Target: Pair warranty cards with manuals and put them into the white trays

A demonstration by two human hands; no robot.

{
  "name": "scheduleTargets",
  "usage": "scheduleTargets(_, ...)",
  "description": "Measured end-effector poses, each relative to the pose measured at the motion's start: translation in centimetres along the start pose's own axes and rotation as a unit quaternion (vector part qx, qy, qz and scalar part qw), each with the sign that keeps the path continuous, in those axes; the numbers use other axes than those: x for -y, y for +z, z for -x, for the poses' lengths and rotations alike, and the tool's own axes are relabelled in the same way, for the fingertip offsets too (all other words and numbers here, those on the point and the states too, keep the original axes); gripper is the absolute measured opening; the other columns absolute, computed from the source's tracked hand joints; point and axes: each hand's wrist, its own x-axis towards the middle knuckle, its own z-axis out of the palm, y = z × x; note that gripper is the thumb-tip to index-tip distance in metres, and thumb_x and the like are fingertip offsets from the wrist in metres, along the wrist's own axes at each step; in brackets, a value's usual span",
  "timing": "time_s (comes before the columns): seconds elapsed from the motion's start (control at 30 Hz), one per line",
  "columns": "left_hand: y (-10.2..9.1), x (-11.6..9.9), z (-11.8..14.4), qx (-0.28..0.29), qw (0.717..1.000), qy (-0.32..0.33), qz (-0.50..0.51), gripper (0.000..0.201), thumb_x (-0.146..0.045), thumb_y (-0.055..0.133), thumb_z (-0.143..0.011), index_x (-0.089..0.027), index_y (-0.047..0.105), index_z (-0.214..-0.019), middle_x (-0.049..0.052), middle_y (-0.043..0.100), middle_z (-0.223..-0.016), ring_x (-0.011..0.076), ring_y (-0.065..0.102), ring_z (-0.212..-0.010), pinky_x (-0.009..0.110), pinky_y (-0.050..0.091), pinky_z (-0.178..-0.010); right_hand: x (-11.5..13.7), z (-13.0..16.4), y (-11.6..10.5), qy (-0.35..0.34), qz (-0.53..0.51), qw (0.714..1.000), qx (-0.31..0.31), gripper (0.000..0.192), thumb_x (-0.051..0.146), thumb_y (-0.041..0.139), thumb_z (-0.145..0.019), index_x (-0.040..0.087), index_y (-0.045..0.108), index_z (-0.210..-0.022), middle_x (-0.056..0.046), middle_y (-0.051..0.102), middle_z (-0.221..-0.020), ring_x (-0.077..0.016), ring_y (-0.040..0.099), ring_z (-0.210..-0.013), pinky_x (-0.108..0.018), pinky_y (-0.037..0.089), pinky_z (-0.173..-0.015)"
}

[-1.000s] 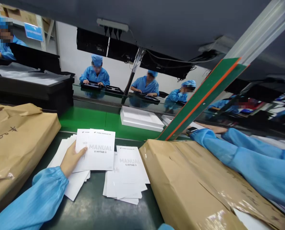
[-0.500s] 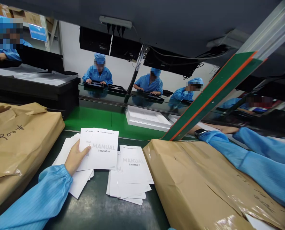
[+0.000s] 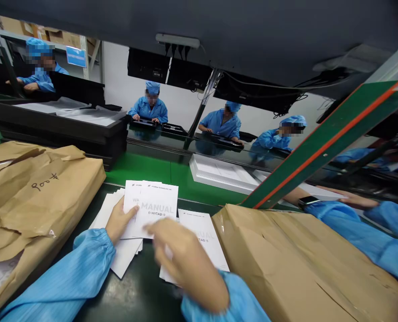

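My left hand (image 3: pixel 121 221) grips a few white booklets, fanned slightly, with the thumb across their front. The front booklet (image 3: pixel 160 203) reads "MANUAL" and "HYTAB"; another peeks out behind it on the left. Beneath that hand lies a loose stack of white booklets (image 3: pixel 122 259) on the dark green table. My right hand (image 3: pixel 185 250), smeared by motion, is at the lower right corner of the held booklets; whether it touches them I cannot tell. It partly hides a second pile of manuals (image 3: pixel 195 221) on the right.
Brown paper packages flank the work area, one at left (image 3: pixel 74 179) and one at right (image 3: pixel 279 259). White boxes (image 3: pixel 224 174) rest on the green belt (image 3: pixel 148 167) behind. A co-worker's sleeve (image 3: pixel 353 228) reaches over the right package, near a slanted green post (image 3: pixel 322 154). Black trays (image 3: pixel 115 138) stand at left.
My right hand has come in from the bottom edge to the held booklets. The left hand keeps its hold. The whole view has shifted, so the scene sits farther right.
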Motion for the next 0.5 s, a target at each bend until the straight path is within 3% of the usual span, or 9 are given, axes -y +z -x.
scheduleTargets(0.07,-0.1,0.0,0.0,-0.002,1.0,0.001,0.017,0.045,-0.031,0.054,-0.066,-0.012,0.042,-0.105,0.01,0.052,-0.107,0.0221,0.049,-0.097,0.034,0.038,-0.082,-2.7,-0.8,0.3,0.11,-0.035,0.991,-0.071,0.024,0.018,0.037,-0.078,0.021,0.045,-0.1,-0.005,0.052,-0.093,-0.0162,0.048,-0.086,-0.033,0.04,-0.073)
scheduleTargets(0.13,-0.1,0.1,0.0,-0.008,0.999,0.003,0.036,0.045,-0.03,0.054,-0.066,-0.014,0.042,-0.105,0.01,0.051,-0.108,0.0219,0.048,-0.098,0.034,0.038,-0.083,-5.8,-0.9,1.1,0.232,-0.129,0.954,-0.143,0.035,0.024,0.045,-0.073,0.017,0.039,-0.107,-0.01,0.046,-0.102,-0.0198,0.045,-0.093,-0.035,0.04,-0.074)
scheduleTargets(0.17,-0.1,0.1,0.0,-0.011,0.999,0.004,0.046,0.045,-0.03,0.054,-0.066,-0.014,0.042,-0.106,0.009,0.051,-0.109,0.0218,0.047,-0.099,0.033,0.038,-0.083,-7.2,-0.8,1.7,0.281,-0.209,0.925,-0.146,0.044,0.028,0.05,-0.069,0.015,0.035,-0.109,-0.012,0.046,-0.102,-0.0207,0.045,-0.092,-0.036,0.04,-0.073)
scheduleTargets(0.27,-0.1,0.2,0.0,-0.024,0.997,0.006,0.079,0.045,-0.029,0.055,-0.066,-0.015,0.042,-0.106,0.009,0.05,-0.11,0.022,0.046,-0.1,0.034,0.038,-0.083,-9.6,0.2,3.5,0.338,-0.485,0.806,-0.034,0.047,0.036,0.051,-0.069,0.012,0.037,-0.107,-0.014,0.051,-0.097,-0.0219,0.05,-0.087,-0.037,0.041,-0.071)
scheduleTargets(0.33,-0.1,0.2,-0.1,-0.03,0.994,0.004,0.103,0.045,-0.029,0.055,-0.065,-0.015,0.042,-0.105,0.01,0.05,-0.11,0.0225,0.047,-0.099,0.034,0.038,-0.082,-9.8,0.7,4.3,0.329,-0.579,0.745,0.04,0.044,0.037,0.052,-0.069,0.011,0.042,-0.103,-0.013,0.054,-0.095,-0.0223,0.051,-0.086,-0.036,0.042,-0.069)
scheduleTargets(0.4,-0.1,0.3,-0.1,-0.029,0.991,-0.003,0.131,0.045,-0.029,0.055,-0.066,-0.015,0.041,-0.105,0.011,0.05,-0.11,0.0227,0.049,-0.097,0.034,0.039,-0.081,-9.5,1.1,4.7,0.326,-0.6,0.727,0.067,0.042,0.033,0.057,-0.067,0.012,0.045,-0.1,-0.012,0.056,-0.094,-0.0217,0.052,-0.086,-0.033,0.043,-0.067)
scheduleTargets(0.5,-0.1,0.3,0.0,-0.001,0.987,-0.022,0.158,0.043,-0.032,0.052,-0.068,-0.015,0.041,-0.106,0.011,0.051,-0.109,0.0225,0.051,-0.094,0.035,0.04,-0.08,-9.3,1.0,4.9,0.364,-0.576,0.73,0.054,0.04,0.032,0.055,-0.069,0.016,0.043,-0.104,-0.009,0.057,-0.092,-0.0185,0.055,-0.081,-0.027,0.046,-0.058)
